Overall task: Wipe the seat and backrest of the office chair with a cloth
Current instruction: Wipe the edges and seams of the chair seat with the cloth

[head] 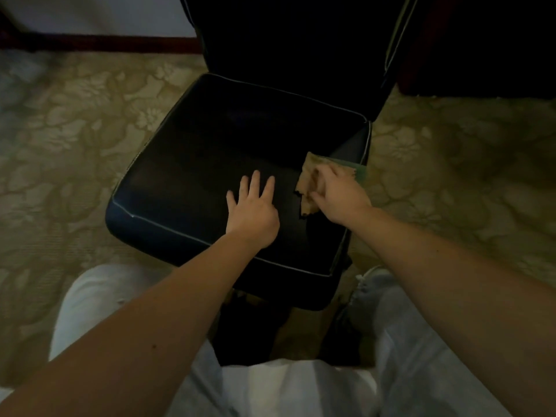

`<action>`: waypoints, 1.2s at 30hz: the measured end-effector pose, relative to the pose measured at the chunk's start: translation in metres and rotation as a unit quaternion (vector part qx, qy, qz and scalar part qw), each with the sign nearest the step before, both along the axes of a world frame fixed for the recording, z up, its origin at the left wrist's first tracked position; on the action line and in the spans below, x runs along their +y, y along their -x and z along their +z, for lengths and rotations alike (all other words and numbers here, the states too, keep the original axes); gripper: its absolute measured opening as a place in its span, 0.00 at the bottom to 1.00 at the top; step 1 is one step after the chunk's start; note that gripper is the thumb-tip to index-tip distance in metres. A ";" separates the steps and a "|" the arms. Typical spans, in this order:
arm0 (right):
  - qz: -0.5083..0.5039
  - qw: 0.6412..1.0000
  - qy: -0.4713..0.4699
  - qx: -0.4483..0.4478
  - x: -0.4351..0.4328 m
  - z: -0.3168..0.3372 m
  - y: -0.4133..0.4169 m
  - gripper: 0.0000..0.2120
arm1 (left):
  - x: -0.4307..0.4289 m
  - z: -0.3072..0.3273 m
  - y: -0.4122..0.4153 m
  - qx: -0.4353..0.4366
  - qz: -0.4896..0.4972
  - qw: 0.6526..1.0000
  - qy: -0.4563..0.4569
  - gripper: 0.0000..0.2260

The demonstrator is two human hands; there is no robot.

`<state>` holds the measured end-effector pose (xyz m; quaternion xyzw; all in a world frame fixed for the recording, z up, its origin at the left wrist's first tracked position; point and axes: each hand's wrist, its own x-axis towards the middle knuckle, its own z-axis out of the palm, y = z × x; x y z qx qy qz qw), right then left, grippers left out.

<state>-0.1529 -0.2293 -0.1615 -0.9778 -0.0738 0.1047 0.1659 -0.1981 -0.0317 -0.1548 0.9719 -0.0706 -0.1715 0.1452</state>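
Note:
A dark office chair stands in front of me, its seat [210, 152] edged with pale piping and its backrest [294, 34] rising at the top of the view. My left hand [252, 212] lies flat on the seat near the front, fingers spread, holding nothing. My right hand [340, 197] presses a tan cloth with a green edge [310, 176] onto the right side of the seat, close to its right rim. Part of the cloth is hidden under the hand.
Patterned beige floor [75, 130] surrounds the chair. A dark red skirting board [99, 40] runs along the wall at the back left. Dark furniture [481, 55] stands at the back right. My legs in light trousers [99, 296] are at the seat's front edge.

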 end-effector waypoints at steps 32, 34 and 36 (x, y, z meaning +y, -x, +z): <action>-0.152 0.954 -0.194 -0.173 -0.124 -0.045 -0.130 0.15 | -0.095 -0.040 -0.151 -0.117 -0.064 0.991 0.009 0.29; -0.169 0.957 -0.181 -0.152 -0.120 -0.047 -0.135 0.17 | -0.092 -0.041 -0.152 -0.110 -0.059 0.992 -0.007 0.27; -0.172 0.963 -0.173 -0.115 -0.116 -0.048 -0.139 0.19 | -0.092 -0.043 -0.152 -0.108 -0.060 0.992 -0.014 0.29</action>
